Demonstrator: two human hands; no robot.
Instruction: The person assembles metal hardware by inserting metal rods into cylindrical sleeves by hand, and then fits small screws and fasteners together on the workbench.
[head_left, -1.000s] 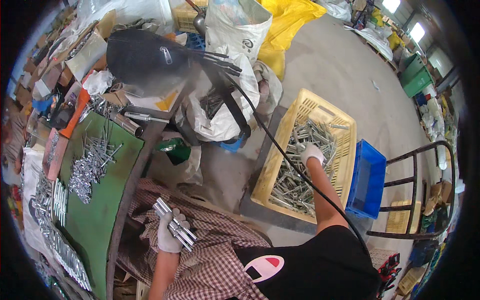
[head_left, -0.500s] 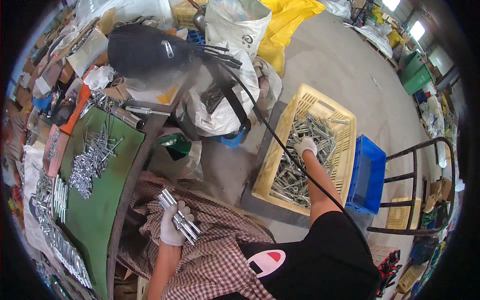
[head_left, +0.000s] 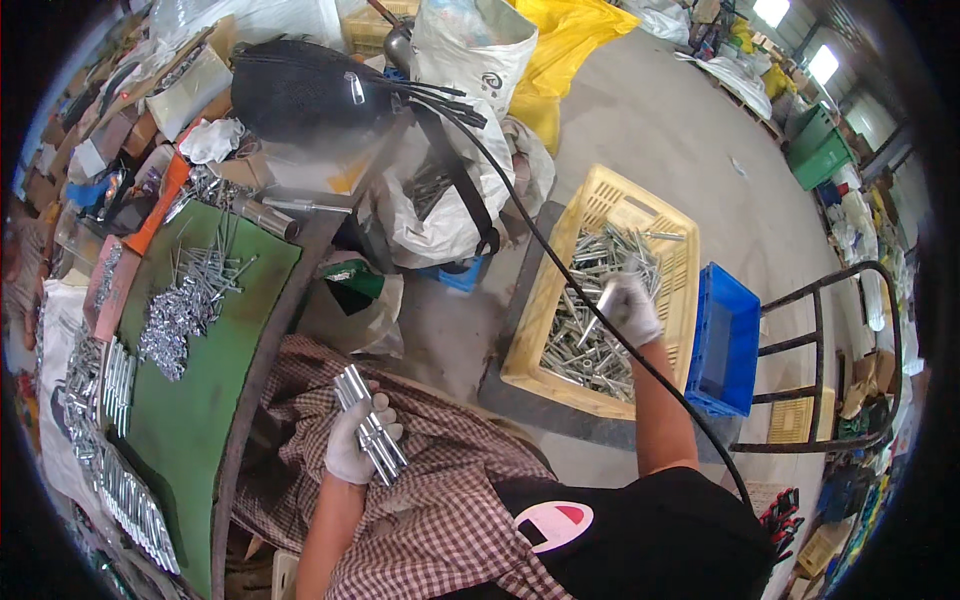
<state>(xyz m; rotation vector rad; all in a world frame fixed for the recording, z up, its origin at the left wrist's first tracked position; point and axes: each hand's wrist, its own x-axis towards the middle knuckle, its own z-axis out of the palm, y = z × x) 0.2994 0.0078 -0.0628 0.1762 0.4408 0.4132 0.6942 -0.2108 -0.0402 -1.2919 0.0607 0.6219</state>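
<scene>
Now higher than before, the right hand [head_left: 634, 308] pinches a tube [head_left: 606, 296] over the crate [head_left: 682, 290]; the left hand [head_left: 347, 450] clasps tubes [head_left: 374, 436].

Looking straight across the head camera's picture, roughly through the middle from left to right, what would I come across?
Green mat → left hand gripping silver metal rods → pale yellow crate → blue bin → black metal rail.
</scene>
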